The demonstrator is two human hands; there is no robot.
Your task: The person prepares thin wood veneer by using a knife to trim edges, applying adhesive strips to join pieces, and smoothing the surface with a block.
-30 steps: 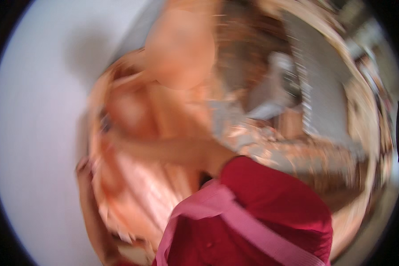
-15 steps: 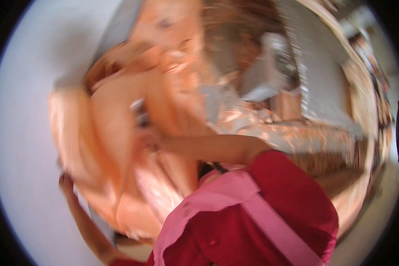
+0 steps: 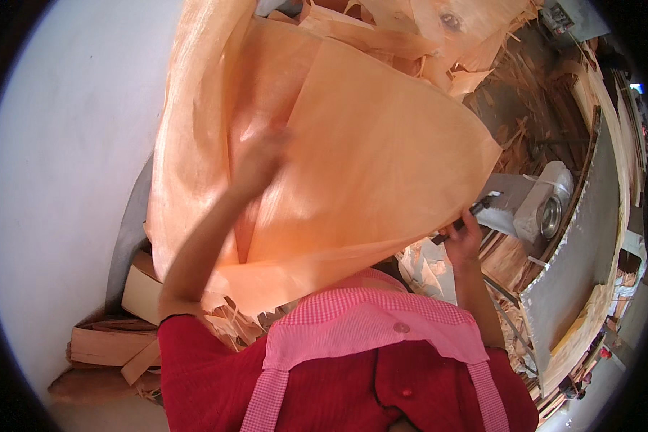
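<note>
Wall [image 3: 57,180], plain pale grey-white, fills the left side of the view; fisheye bends every edge near the rim. Right side: long grey bench [image 3: 590,252] running up the frame, its edge lined with thin strips, pale wood offcuts and shavings [image 3: 525,93] heaped beyond and below it. White machine housing with a round metal opening [image 3: 551,209] sits at the bench's near edge. Lower left, against the wall: stacked cut wood blocks [image 3: 111,342], light tan, square-edged, with loose slivers on top. Large thin veneer sheet [image 3: 367,165], peach-orange and slightly translucent, hangs across the middle and blocks most of the room behind it; more crumpled sheets behind it at top. Left hand [image 3: 263,162] is raised flat against the sheet's face, motion-blurred, grip looks spread rather than pinching, not certain. Right hand [image 3: 462,241] sits at the sheet's lower right edge, grip closed around a small dark tool [image 3: 462,223], probably a knife or cutter; its tip is near the sheet's edge. Foreground: red garment with pink checked apron [image 3: 367,331] fills the bottom. Small box-shaped grey unit [image 3: 565,18] at top right, too small to make out.
</note>
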